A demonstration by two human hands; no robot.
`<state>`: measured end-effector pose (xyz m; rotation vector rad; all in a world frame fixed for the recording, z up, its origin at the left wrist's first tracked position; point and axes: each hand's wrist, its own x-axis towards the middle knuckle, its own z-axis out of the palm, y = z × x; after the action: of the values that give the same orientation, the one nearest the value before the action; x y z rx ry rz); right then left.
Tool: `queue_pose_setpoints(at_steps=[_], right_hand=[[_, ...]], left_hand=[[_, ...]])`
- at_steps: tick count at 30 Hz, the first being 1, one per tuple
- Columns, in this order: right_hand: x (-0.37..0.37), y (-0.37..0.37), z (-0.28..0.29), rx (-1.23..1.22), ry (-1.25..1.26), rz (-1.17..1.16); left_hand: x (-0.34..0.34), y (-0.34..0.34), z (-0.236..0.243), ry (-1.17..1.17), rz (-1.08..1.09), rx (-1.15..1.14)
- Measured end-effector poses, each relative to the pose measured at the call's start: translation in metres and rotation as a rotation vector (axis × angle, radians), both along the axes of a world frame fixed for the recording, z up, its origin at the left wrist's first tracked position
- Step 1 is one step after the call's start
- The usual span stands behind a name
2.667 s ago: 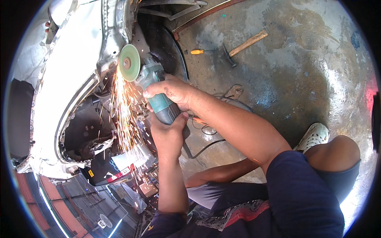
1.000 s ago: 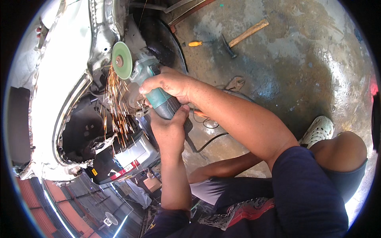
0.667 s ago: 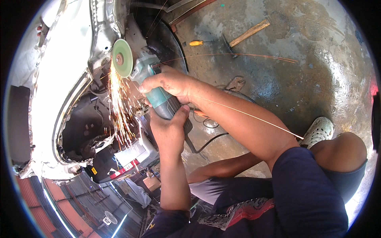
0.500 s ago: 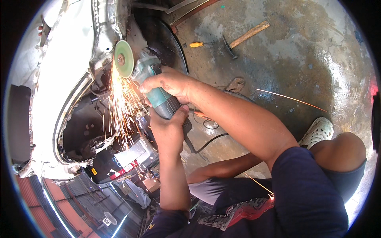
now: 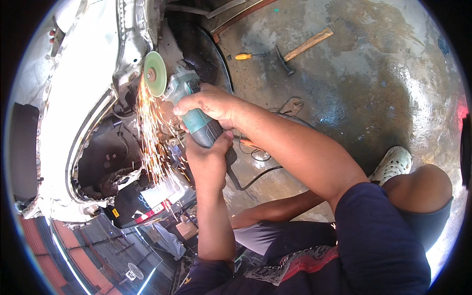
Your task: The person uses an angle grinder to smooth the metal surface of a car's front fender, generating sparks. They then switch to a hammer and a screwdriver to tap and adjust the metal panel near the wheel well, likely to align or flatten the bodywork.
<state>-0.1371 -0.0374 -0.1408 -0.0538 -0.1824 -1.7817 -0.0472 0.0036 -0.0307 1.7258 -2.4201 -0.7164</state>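
At the far left a pale metal vehicle body [image 5: 81, 103] runs down the view, its curved edge bordering a dark opening [image 5: 101, 155]. Orange sparks [image 5: 152, 135] stream downward beside that opening from the left rim of a green disc [image 5: 157, 73], which sits right at the body's metal edge. The disc is mounted on a teal and black angle grinder [image 5: 197, 120], held slantwise between the person's two hands: the left hand [image 5: 206, 160] is wrapped around the dark rear grip, thumb on top, and the right hand [image 5: 214, 104] clasps the teal casing nearer the disc. A black cord [image 5: 260, 175] trails from the grinder's rear end. Farther right, a yellow-handled screwdriver [image 5: 243, 56] and then a wooden-handled hammer [image 5: 309, 43] lie near each other on the stained floor [image 5: 354, 83].
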Motion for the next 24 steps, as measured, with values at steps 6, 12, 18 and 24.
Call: queue_pose_setpoints(at_steps=[6,12,18,24], right_hand=[[0.0001,0.0009,0.0031,-0.023,-0.055,-0.010],[0.0009,0.0002,0.0006,-0.034,-0.029,-0.041],[-0.0014,0.0030,0.0023,-0.012,-0.020,-0.013],[-0.0006,0.0000,0.0010,-0.030,-0.045,-0.004]], left_hand=[[0.0013,0.0008,-0.0002,0.032,-0.023,0.027],[-0.0016,0.0066,0.0010,0.084,-0.035,0.032],[-0.0031,0.0055,0.0031,0.014,-0.049,0.045],[-0.0021,0.0047,0.0022,0.007,-0.022,-0.001]])
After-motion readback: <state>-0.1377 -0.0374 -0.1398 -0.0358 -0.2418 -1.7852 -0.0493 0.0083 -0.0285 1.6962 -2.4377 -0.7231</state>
